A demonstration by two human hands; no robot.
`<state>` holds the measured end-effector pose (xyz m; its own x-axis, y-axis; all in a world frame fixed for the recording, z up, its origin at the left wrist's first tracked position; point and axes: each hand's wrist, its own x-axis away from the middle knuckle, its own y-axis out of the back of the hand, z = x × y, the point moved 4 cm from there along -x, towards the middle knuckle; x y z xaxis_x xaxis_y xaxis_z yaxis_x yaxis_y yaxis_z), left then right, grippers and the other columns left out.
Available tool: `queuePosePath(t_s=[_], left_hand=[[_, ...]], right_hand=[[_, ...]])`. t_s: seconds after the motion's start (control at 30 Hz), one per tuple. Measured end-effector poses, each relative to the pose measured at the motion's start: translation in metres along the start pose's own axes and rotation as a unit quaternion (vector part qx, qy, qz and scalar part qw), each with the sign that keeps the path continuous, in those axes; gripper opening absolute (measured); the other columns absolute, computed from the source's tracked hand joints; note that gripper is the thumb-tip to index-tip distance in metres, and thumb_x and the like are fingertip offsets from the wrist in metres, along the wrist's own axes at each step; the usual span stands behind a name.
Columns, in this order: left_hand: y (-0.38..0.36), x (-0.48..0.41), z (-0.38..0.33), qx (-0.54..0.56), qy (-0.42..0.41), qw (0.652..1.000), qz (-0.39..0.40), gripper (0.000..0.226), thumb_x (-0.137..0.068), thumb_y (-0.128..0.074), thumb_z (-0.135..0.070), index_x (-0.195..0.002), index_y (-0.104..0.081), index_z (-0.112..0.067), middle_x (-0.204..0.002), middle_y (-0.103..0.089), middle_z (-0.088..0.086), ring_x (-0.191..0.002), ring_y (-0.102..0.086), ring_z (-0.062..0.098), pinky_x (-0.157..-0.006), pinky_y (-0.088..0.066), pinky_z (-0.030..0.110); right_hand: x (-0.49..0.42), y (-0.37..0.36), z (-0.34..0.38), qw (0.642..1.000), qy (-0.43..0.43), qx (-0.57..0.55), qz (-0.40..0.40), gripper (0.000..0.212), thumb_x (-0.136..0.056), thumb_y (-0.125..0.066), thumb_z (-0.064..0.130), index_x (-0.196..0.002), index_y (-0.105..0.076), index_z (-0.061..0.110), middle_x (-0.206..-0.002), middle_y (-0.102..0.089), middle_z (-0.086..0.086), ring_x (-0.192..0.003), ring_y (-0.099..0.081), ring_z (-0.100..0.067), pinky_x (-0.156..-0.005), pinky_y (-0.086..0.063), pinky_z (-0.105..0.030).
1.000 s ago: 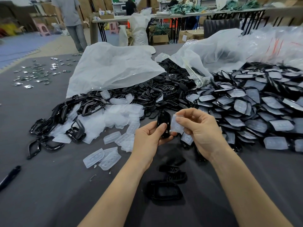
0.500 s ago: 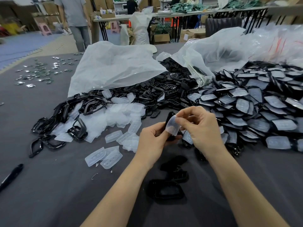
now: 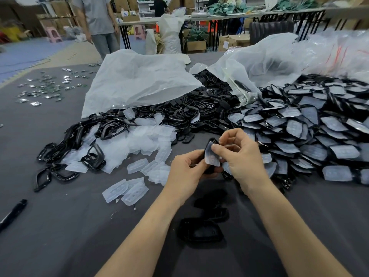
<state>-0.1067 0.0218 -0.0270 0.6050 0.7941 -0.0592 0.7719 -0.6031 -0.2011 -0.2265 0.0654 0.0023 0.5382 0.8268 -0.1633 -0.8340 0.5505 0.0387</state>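
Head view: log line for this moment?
left hand: grips black shell | right hand: pinches clear pad on shell | step: fitting pad | behind: pad pile, shell pile

The cloth [image 3: 60,246] over the table is plain dark grey. At mid-frame the little pad [image 3: 212,157] is milky and half see-through, and the shell [image 3: 211,141] behind it is glossy black. The heap [image 3: 299,132] at right mixes the same black and milky white. The bag [image 3: 139,84] at upper centre is cloudy white, while the packets [image 3: 339,50] at upper right carry red lines. In the upper left are blue floor mats [image 3: 24,54], a pink stool [image 3: 53,34] and a grey shirt [image 3: 98,15].
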Motion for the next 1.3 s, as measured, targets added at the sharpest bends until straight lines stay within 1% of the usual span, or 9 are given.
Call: queuePosePath(t_s=[0.1,0.37,0.53,0.73,0.83,0.93,1.03,1.13,1.3], left_hand=[[0.0,0.0,0.0,0.0,0.006,1.0,0.01,0.012,-0.092,-0.063,-0.013,-0.097,-0.074,-0.012,-0.094,-0.074,0.014,-0.083,-0.072,0.021,-0.07,-0.056,0.023],[0.001,-0.001,0.001,-0.034,0.002,0.999,0.019,0.012,-0.089,-0.066,-0.021,-0.092,-0.076,-0.016,-0.091,-0.074,0.013,-0.082,-0.07,0.02,-0.077,-0.059,0.035],[-0.001,0.001,0.001,-0.004,0.018,0.999,0.033,0.014,-0.091,-0.064,-0.017,-0.093,-0.074,-0.008,-0.084,-0.074,0.009,-0.074,-0.071,0.017,-0.065,-0.055,0.022],[-0.001,0.001,0.001,-0.032,0.012,0.998,0.047,0.022,-0.084,-0.068,-0.032,-0.091,-0.075,-0.012,-0.084,-0.073,0.017,-0.073,-0.07,0.019,-0.065,-0.055,0.024],[0.0,0.0,0.001,-0.071,0.002,0.996,0.062,0.014,-0.09,-0.067,-0.027,-0.09,-0.076,-0.017,-0.085,-0.071,0.021,-0.07,-0.068,0.019,-0.065,-0.055,0.025],[0.0,0.0,0.001,-0.095,-0.005,0.993,0.066,0.014,-0.091,-0.066,-0.027,-0.091,-0.075,-0.017,-0.082,-0.072,0.015,-0.068,-0.067,0.017,-0.064,-0.054,0.024],[0.0,0.0,0.001,-0.053,0.005,0.996,0.068,0.017,-0.092,-0.059,-0.016,-0.091,-0.074,-0.01,-0.077,-0.071,0.007,-0.063,-0.065,0.016,-0.058,-0.051,0.021],[0.001,0.0,-0.001,0.032,0.024,0.997,0.058,0.03,-0.087,-0.049,-0.018,-0.092,-0.074,-0.004,-0.085,-0.07,0.018,-0.063,-0.063,0.02,-0.057,-0.05,0.023],[0.001,0.001,-0.001,-0.036,0.011,0.999,0.024,0.023,-0.1,-0.05,-0.013,-0.099,-0.072,-0.006,-0.086,-0.073,0.014,-0.059,-0.066,0.017,-0.054,-0.052,0.021]], right_hand=[[0.0,0.002,-0.002,0.999,-0.026,-0.04,0.011,0.028,-0.081,-0.068,-0.005,-0.082,-0.053,0.019,-0.07,-0.059,0.007,-0.059,-0.056,0.0,-0.053,-0.049,-0.017],[-0.001,0.004,-0.004,0.995,-0.062,-0.067,0.032,0.023,-0.083,-0.066,-0.004,-0.081,-0.059,0.018,-0.067,-0.061,0.007,-0.064,-0.057,-0.009,-0.052,-0.05,-0.02],[0.0,0.006,0.004,0.997,-0.042,-0.018,0.065,0.025,-0.085,-0.062,-0.007,-0.085,-0.061,0.018,-0.083,-0.059,-0.004,-0.057,-0.058,0.003,-0.046,-0.047,-0.015],[-0.001,0.008,0.002,0.991,-0.089,-0.054,0.085,0.02,-0.084,-0.058,-0.013,-0.084,-0.063,0.007,-0.075,-0.063,-0.006,-0.054,-0.062,-0.003,-0.046,-0.047,-0.015],[-0.002,0.008,0.0,0.99,-0.095,-0.038,0.094,0.022,-0.083,-0.055,-0.014,-0.079,-0.066,0.004,-0.066,-0.063,-0.008,-0.049,-0.057,-0.004,-0.045,-0.045,-0.014],[-0.003,0.008,0.0,0.991,-0.097,-0.035,0.087,0.026,-0.082,-0.052,-0.016,-0.073,-0.065,0.005,-0.054,-0.061,-0.001,-0.042,-0.052,-0.003,-0.042,-0.042,-0.013],[-0.004,0.007,-0.003,0.992,-0.097,-0.048,0.065,0.029,-0.081,-0.05,-0.017,-0.07,-0.063,0.006,-0.05,-0.06,0.003,-0.043,-0.052,-0.003,-0.042,-0.043,-0.014],[-0.004,0.007,-0.004,0.994,-0.091,-0.046,0.049,0.028,-0.081,-0.051,-0.016,-0.069,-0.062,0.008,-0.053,-0.057,0.001,-0.047,-0.05,-0.006,-0.044,-0.043,-0.014],[-0.005,0.007,-0.004,0.996,-0.072,-0.002,0.054,0.025,-0.079,-0.055,-0.012,-0.07,-0.061,0.011,-0.064,-0.057,-0.005,-0.055,-0.05,-0.007,-0.05,-0.043,-0.015]])
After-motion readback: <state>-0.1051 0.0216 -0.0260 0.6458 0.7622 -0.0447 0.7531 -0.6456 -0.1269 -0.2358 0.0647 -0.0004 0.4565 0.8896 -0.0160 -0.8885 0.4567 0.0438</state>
